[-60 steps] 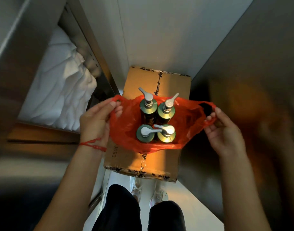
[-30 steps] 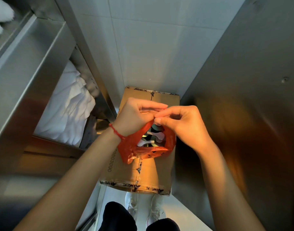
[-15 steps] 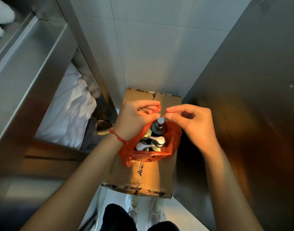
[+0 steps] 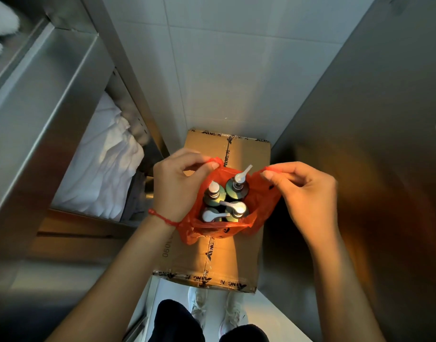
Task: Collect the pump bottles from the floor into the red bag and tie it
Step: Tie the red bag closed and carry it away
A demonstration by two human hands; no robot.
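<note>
The red bag (image 4: 260,206) stands on a taped cardboard box (image 4: 227,257) in the middle of the head view. Inside it several dark green pump bottles (image 4: 236,191) with white pump heads stand upright, packed together. My left hand (image 4: 177,186) pinches the bag's left handle between thumb and fingers. My right hand (image 4: 306,193) pinches the right handle the same way. The two handles are held apart above the bottles, so the bag's mouth gapes and the pump heads show.
A steel shelf unit (image 4: 39,114) with white folded linen (image 4: 103,169) fills the left. A steel panel (image 4: 360,144) walls the right, and a tiled wall (image 4: 224,70) closes the back. My legs and white shoes (image 4: 217,307) stand on the floor just before the box.
One second ago both hands met over the bag with the handles together. Since then they have drawn apart sideways, widening the bag's mouth and exposing the bottles.
</note>
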